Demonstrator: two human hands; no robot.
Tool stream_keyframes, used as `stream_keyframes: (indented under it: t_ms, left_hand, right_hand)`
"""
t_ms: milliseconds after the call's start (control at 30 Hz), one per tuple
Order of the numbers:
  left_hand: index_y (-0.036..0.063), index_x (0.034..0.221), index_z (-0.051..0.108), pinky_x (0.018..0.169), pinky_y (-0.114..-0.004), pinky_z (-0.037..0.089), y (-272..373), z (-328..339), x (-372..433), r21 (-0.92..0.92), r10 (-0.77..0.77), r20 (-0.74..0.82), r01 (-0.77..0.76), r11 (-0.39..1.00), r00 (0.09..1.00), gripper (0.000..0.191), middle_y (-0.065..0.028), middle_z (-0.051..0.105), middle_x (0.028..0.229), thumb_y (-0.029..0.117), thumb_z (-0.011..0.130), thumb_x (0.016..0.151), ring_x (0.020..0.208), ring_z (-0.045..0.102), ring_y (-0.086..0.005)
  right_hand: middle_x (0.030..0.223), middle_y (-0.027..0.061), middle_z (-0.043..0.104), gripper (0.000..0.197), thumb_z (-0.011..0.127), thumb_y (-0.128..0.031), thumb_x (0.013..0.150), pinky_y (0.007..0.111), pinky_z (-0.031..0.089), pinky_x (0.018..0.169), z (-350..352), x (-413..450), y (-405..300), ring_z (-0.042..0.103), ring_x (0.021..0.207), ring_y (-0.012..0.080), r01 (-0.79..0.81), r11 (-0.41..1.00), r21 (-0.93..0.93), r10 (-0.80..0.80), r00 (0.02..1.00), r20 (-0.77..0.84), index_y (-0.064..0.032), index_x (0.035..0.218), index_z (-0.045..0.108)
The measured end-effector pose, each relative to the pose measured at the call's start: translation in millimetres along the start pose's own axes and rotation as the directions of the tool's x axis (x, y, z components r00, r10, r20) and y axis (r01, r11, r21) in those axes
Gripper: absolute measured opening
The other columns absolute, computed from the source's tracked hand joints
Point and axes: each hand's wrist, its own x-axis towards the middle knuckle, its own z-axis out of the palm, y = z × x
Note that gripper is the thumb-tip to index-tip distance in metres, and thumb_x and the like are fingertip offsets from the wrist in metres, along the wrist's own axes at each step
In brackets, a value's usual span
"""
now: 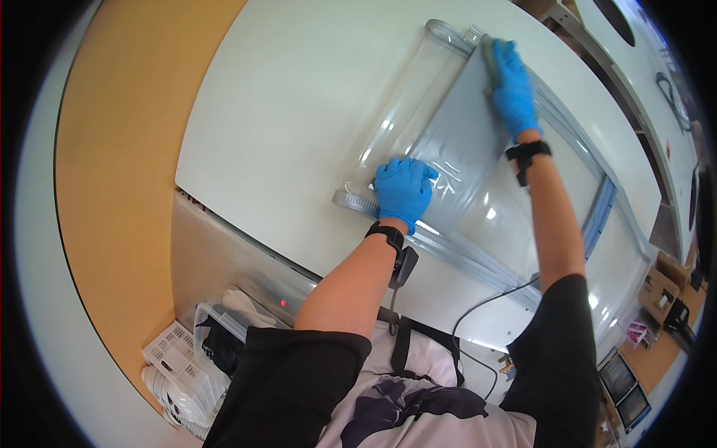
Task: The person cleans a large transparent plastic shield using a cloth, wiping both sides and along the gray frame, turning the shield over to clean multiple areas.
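A clear plastic refrigerator door liner or similar moulded panel (386,123) with grey ribbed gasket-like edging lies on the white tabletop, partly under a grey sheet (454,129). My left hand (404,190), in a blue glove, rests with curled fingers at the sheet's lower left edge; whether it grips anything is hidden. Blue-gloved too, my right hand (512,89) is at the sheet's far upper end, its fingers along a blurred greenish pad (494,61) that lies between the hand and the sheet. Both wrists wear black straps.
A blue-grey bar (599,215) crosses the panel on the right. A black cable (476,308) hangs near my body. Below the table's left edge stand a clear plastic bin (221,322) and a white basket (173,350). Cardboard boxes (661,291) are at the far right.
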Motion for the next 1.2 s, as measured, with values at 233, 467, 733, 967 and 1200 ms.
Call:
stream_keyframes:
  t_ms: [233,467,733,967,1200]
  left_hand:
    - [0.0123,0.074,0.054,0.07,-0.039,0.036,-4.6,-10.0,-15.0,0.04,0.128,-0.122,-0.124,0.991,0.984,0.005,-0.0054,0.051,0.074,0.012,0.058,0.071,0.074,0.048,-0.025]
    - [0.0148,0.08,0.057,0.075,-0.037,0.037,-26.5,-35.8,-38.9,-0.046,0.076,-0.117,-0.081,0.996,0.99,0.01,-0.0031,0.056,0.077,0.008,0.056,0.073,0.076,0.05,-0.0243]
    - [0.0169,0.078,0.055,0.068,-0.035,0.041,-33.7,-24.1,-44.8,0.105,0.083,0.093,-0.092,0.99,0.992,0.002,-0.0027,0.053,0.08,0.019,0.055,0.077,0.077,0.05,-0.0234]
    - [0.0181,0.079,0.057,0.069,-0.037,0.044,-38.8,-21.8,-44.7,0.078,0.05,0.197,-0.067,0.995,0.979,0.007,-0.001,0.053,0.08,0.021,0.06,0.074,0.079,0.051,-0.0235]
    - [0.017,0.081,0.056,0.062,-0.033,0.044,-36.5,-16.8,-44.9,0.198,0.112,0.269,-0.168,0.966,0.957,0.017,-0.0003,0.053,0.079,0.033,0.051,0.086,0.078,0.051,-0.0207]
  right_hand:
    - [0.142,0.0078,0.033,0.063,0.057,-0.004,0.073,0.039,0.034,0.103,-6.3,-134.9,-147.3,0.037,0.126,0.0288,0.013,0.869,0.495,-0.174,0.944,0.28,-0.0209,0.132,0.043]
    - [0.119,0.0115,0.051,0.054,0.055,0.0,0.072,0.041,0.037,0.095,-13.1,-49.6,-79.5,0.047,0.111,0.0332,0.252,0.966,-0.053,-0.247,0.964,0.098,-0.0164,0.123,0.05]
    - [0.092,0.0077,0.056,0.02,0.056,-0.01,0.072,0.039,0.041,0.075,9.7,-51.1,-139.1,0.052,0.089,0.0271,0.385,0.903,-0.193,-0.294,0.878,0.378,-0.0099,0.091,0.064]
    - [0.098,0.0067,0.06,0.038,0.057,0.002,0.066,0.037,0.045,0.082,-10.8,-45.0,-126.6,0.053,0.093,0.0295,0.348,0.875,0.337,-0.466,0.797,0.385,-0.0164,0.099,0.066]
    - [0.099,0.0098,0.061,0.047,0.057,0.004,0.06,0.039,0.044,0.082,-0.1,-66.7,-142.4,0.054,0.095,0.0312,0.335,0.922,0.196,-0.37,0.911,0.183,-0.0176,0.101,0.066]
